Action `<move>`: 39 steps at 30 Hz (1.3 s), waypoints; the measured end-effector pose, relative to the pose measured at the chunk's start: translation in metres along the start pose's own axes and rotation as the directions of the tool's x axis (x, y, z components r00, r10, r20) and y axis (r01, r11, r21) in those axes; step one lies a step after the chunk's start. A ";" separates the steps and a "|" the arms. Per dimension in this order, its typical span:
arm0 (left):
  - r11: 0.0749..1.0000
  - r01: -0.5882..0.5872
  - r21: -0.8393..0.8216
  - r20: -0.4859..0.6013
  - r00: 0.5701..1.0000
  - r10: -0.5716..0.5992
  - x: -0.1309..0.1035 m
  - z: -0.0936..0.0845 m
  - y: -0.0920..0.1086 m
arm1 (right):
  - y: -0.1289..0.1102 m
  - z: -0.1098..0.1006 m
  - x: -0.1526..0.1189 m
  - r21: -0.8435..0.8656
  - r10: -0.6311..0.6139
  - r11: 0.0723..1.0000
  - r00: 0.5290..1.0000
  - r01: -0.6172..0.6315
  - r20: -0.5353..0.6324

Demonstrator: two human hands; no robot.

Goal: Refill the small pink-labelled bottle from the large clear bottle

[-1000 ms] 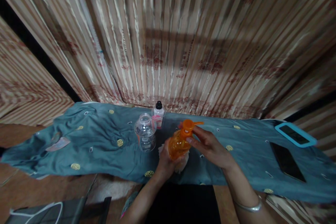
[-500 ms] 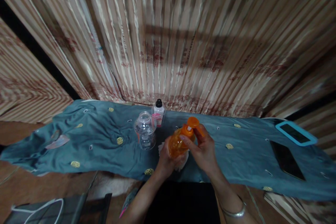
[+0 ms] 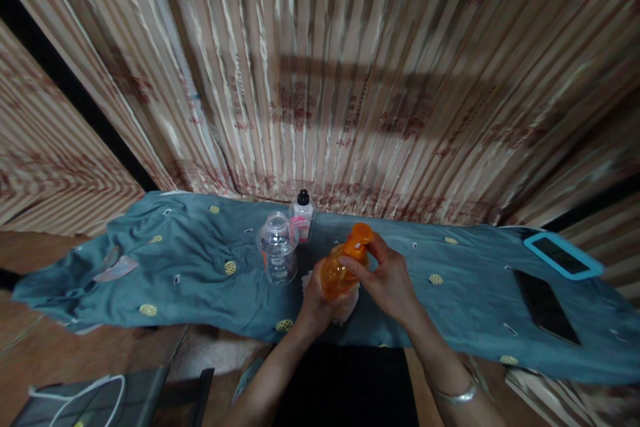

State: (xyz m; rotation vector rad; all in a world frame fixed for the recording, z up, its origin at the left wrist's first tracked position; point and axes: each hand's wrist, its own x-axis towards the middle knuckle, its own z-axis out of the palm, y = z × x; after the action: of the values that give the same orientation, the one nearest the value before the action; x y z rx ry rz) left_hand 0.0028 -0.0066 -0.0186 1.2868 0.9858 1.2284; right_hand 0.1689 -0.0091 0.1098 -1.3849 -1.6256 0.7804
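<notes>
An orange see-through bottle (image 3: 336, 275) is tilted in front of me, its top leaning up and to the right. My left hand (image 3: 317, 297) is wrapped round its body. The thumb and fingers of my right hand (image 3: 387, 275) close on the neck and the orange cap (image 3: 362, 233), whose lid looks raised. Something white and crumpled, like tissue or cloth (image 3: 347, 310), lies under or against the bottle; whether my left hand also holds it, I cannot tell. Left of my hands stands a clear uncapped bottle (image 3: 279, 257), with a smaller clear black-capped bottle (image 3: 302, 220) behind it.
A blue-green patterned cloth (image 3: 200, 280) covers the table. A dark phone (image 3: 545, 307) and a blue-framed tablet (image 3: 563, 255) lie at the right. On the far left is a small pale piece (image 3: 116, 269). A striped curtain (image 3: 320, 80) hangs close behind the table.
My right hand and the orange cap have shifted slightly left, and the lid sits at a different angle. My left hand keeps its hold. The view has moved a little.
</notes>
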 end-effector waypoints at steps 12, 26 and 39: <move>0.999 0.021 0.024 -0.023 1.000 -0.021 0.000 0.000 -0.004 | 0.000 0.001 0.001 -0.002 -0.064 0.998 0.998 0.064 -0.020; 1.000 -0.013 -0.019 0.013 1.000 0.013 -0.001 -0.002 -0.001 | 0.002 0.002 -0.001 0.017 -0.059 0.998 0.998 0.059 -0.015; 1.000 0.010 -0.012 0.002 1.000 -0.010 -0.002 -0.001 -0.007 | -0.001 0.002 -0.002 0.027 -0.018 0.999 0.997 0.020 -0.076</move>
State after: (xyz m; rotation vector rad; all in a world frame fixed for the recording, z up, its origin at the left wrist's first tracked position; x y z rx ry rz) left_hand 0.0022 -0.0075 -0.0256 1.2722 0.9814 1.2233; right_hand 0.1666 -0.0110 0.1095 -1.3613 -1.5616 0.7277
